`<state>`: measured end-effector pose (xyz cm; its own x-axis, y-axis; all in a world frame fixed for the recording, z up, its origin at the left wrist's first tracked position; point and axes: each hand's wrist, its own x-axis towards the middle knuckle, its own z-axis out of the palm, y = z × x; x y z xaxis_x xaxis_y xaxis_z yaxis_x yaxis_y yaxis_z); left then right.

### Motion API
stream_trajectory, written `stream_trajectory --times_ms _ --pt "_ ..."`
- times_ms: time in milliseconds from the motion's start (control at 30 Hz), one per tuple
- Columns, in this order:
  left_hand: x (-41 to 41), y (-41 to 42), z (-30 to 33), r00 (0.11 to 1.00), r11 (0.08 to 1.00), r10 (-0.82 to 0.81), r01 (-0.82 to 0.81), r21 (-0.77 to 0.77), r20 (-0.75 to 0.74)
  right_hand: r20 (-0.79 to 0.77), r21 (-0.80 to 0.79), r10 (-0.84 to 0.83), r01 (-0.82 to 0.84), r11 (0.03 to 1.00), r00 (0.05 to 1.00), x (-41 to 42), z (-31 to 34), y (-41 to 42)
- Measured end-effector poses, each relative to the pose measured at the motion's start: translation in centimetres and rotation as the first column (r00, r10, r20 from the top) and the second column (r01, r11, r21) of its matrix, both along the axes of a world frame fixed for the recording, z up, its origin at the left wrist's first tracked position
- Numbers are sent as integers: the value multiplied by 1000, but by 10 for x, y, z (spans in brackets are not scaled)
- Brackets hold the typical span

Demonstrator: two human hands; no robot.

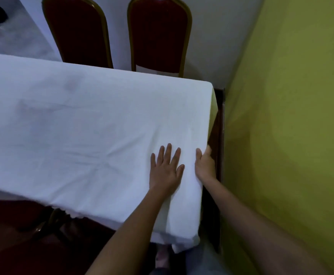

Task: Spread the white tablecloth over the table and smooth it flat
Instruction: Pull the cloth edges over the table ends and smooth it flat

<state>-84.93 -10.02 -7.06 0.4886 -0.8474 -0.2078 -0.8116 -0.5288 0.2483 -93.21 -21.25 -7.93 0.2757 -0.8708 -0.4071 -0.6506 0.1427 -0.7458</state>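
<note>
The white tablecloth [78, 124] covers the whole table top and hangs over the near and right edges. Creases fan out across its near half, left of my hands. My left hand [166, 169] lies flat on the cloth near the right end, palm down, fingers spread. My right hand [204, 165] is at the table's right edge, thumb on top and fingers curled down over the side, gripping the cloth where it folds over. A strip of dark table wood [216, 124] shows beside the hanging cloth on the right.
Two red chairs with gold frames [78, 30] [159, 34] stand behind the far edge. A yellow-green wall [285, 126] runs close along the table's right end, leaving a narrow gap. Another red chair [23, 225] is tucked under the near left side.
</note>
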Motion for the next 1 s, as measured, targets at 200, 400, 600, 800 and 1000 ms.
stream_trajectory --times_ms 200,400,600,800,1000 --pt "-48 72 4 999 1000 -28 27 8 29 -63 -35 115 -117 993 991 -61 -7 89" --pt "-68 90 0 999 999 -35 35 19 14 -108 -133 571 -581 803 814 -159 -11 142" --pt "-101 114 3 1000 999 -20 20 35 -19 -277 -107 418 -460 882 865 -155 -16 173" --pt "-106 122 19 997 991 -15 26 133 -80 -525 -230 394 -572 787 754 -166 10 167" --pt "-119 126 40 997 986 36 -23 162 -74 -597 -374 420 -700 609 684 -211 29 164"
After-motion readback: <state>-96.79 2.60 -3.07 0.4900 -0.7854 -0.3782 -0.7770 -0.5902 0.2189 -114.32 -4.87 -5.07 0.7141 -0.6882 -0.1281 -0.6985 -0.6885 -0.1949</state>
